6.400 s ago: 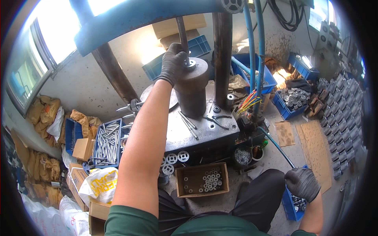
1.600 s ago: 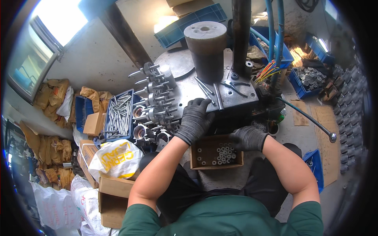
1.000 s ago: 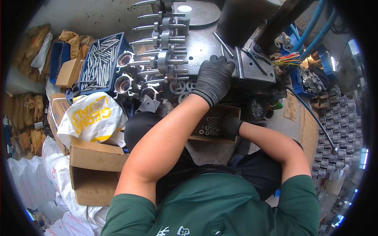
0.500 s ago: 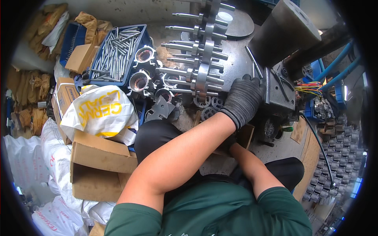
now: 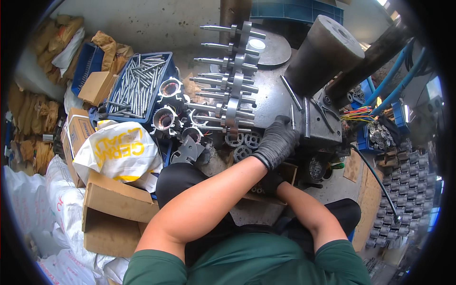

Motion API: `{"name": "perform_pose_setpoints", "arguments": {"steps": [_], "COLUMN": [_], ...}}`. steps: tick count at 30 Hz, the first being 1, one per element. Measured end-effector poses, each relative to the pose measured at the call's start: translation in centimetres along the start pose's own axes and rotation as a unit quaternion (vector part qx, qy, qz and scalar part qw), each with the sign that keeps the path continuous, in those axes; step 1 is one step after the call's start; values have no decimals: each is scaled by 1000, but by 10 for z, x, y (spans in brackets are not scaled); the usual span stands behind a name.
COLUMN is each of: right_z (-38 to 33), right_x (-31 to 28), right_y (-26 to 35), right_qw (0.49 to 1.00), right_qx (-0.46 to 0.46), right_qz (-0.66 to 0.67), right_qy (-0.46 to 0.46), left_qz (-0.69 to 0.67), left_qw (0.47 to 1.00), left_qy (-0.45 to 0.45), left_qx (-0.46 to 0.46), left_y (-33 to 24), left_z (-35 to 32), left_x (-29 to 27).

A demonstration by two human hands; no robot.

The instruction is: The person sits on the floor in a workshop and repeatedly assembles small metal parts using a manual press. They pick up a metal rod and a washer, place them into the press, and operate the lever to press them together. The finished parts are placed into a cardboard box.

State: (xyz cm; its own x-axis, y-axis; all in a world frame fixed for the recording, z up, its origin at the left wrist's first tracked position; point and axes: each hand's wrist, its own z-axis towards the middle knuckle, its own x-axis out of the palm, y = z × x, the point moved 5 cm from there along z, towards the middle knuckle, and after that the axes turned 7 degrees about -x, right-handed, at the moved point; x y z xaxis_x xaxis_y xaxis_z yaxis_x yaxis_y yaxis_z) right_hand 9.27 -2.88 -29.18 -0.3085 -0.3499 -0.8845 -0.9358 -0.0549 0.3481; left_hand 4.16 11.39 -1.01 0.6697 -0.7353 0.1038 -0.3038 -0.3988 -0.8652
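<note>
My left hand (image 5: pixel 278 142), in a dark grey knit glove, is at the near edge of the metal worktable (image 5: pixel 268 102). Its curled fingers close around the lower end of a slim metal shaft (image 5: pixel 292 114), whose upper end sticks out past them. A second, longer shaft (image 5: pixel 290 91) lies slantwise on the table just beyond. My right hand (image 5: pixel 270 182), also in a dark glove, is lower down, in a wooden box (image 5: pixel 290 176) holding small ring-shaped parts (image 5: pixel 257 189). The left forearm and box hide its fingers. A rack of shafts (image 5: pixel 232 88) stands left of my left hand.
A heavy steel cylinder (image 5: pixel 327 54) stands at the back of the table, with a metal block (image 5: pixel 323 126) at its right end. Motor housings (image 5: pixel 165 118) and a blue bin of shafts (image 5: pixel 137 85) sit to the left. Blue hoses (image 5: pixel 396 88) run at the right.
My left hand and the slim shaft have come nearer to me, toward the table's edge. My right hand shows more beside the box. The whole view has shifted with my head.
</note>
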Motion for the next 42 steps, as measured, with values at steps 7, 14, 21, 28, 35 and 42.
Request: {"name": "perform_pose_setpoints", "arguments": {"steps": [7, 14, 21, 28, 35, 42], "right_z": [-60, -141, -145, -155, -147, -142], "right_x": [-191, -293, -285, -292, -281, -291], "right_y": [31, 26, 17, 9, 19, 37], "right_qw": [995, 847, 537, 631, 553, 648], "right_qx": [-57, 119, 73, -14, 82, 69], "right_qz": [66, 422, 725, 625, 748, 639], "right_qy": [44, -301, -425, -460, -359, -410], "left_qz": [-183, -85, 73, 77, 80, 69], "left_qw": [971, 949, 962, 964, 964, 968], "left_qy": [150, 301, 261, 251, 242, 231], "left_qx": [-45, 30, -2, 41, 71, 67], "left_y": [22, 13, 42, 42, 41, 45], "left_z": [-1, -66, -59, -49, -44, -45], "left_x": [10, 40, 61, 64, 66, 63]}}
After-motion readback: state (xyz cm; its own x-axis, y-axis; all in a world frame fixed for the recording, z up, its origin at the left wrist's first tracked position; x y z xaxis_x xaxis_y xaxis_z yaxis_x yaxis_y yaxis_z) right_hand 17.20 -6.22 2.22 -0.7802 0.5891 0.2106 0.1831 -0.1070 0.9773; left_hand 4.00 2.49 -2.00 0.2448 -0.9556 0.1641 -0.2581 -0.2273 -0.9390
